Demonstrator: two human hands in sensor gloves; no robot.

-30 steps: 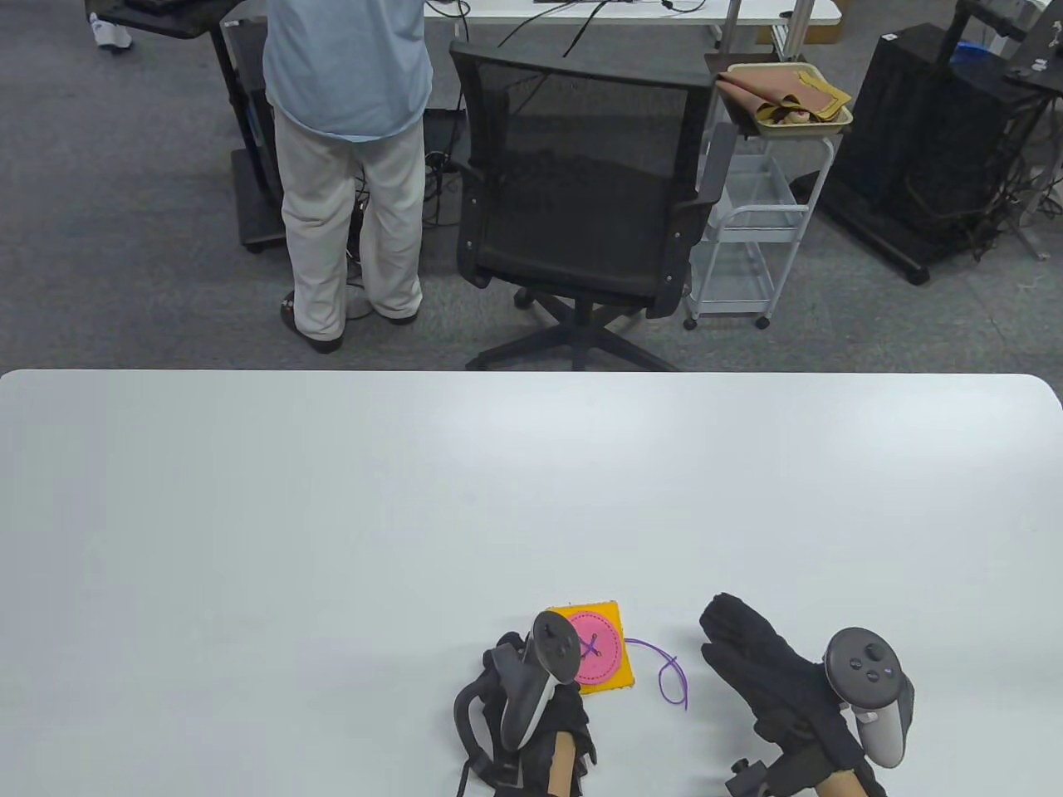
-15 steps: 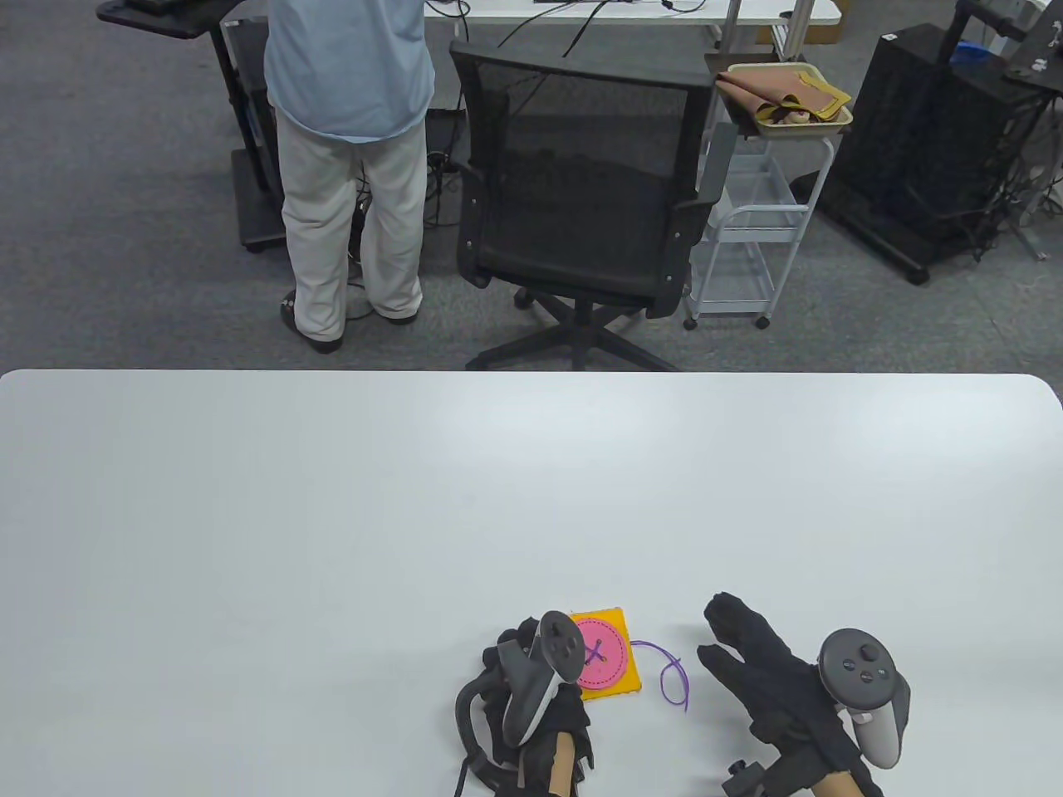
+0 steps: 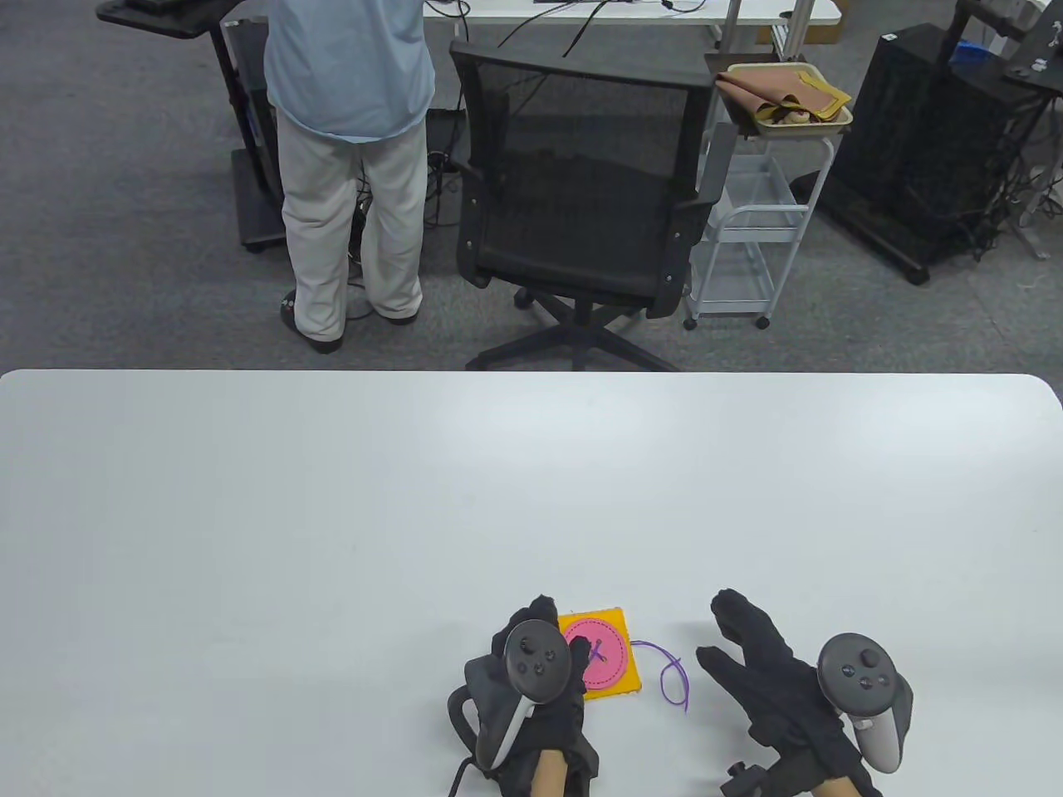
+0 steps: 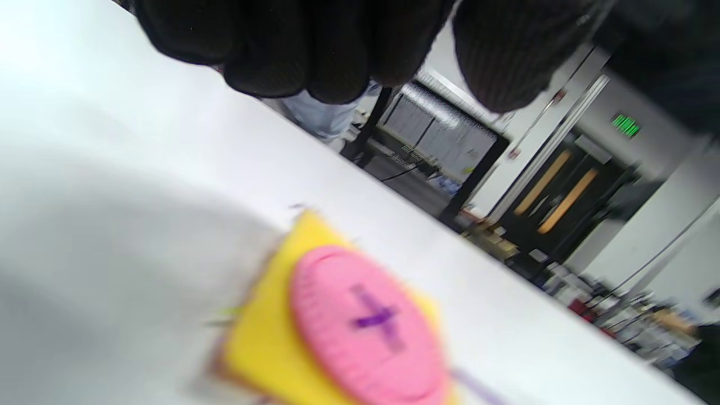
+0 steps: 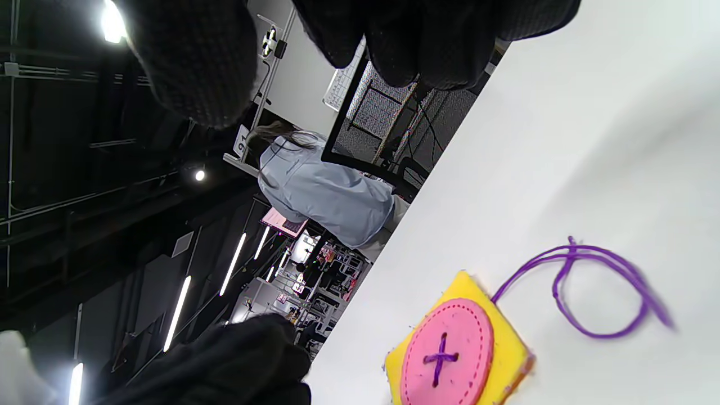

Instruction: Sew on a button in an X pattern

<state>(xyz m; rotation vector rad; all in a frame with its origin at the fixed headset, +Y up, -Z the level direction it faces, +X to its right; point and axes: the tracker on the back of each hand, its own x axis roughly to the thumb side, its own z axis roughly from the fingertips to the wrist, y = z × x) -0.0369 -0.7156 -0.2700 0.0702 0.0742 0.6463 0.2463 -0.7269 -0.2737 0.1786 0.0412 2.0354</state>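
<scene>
Table view: yellow felt square (image 3: pixel 629 668) with pink button (image 3: pixel 604 662) lies near front edge of white surface (image 3: pixel 332 515). Left hand (image 3: pixel 531 689) beside square's left edge, fingers over it; grip cannot be told. Right hand (image 3: pixel 768 681) well apart, fingers spread, holding nothing. Purple thread (image 3: pixel 673 677) loops between.

Left wrist view: blurred; fingers (image 4: pixel 315 50) hover above button (image 4: pixel 365 329), purple X visible.

Right wrist view: X-stitched button (image 5: pixel 447 357) on square, thread (image 5: pixel 596 287) trailing loose; fingers (image 5: pixel 427 39) clear of it.

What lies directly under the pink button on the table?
The pink button sits on a yellow felt square, stitched with a purple X. The square rests on the white table. The felt beneath the button and the stitches' underside are hidden.
</scene>
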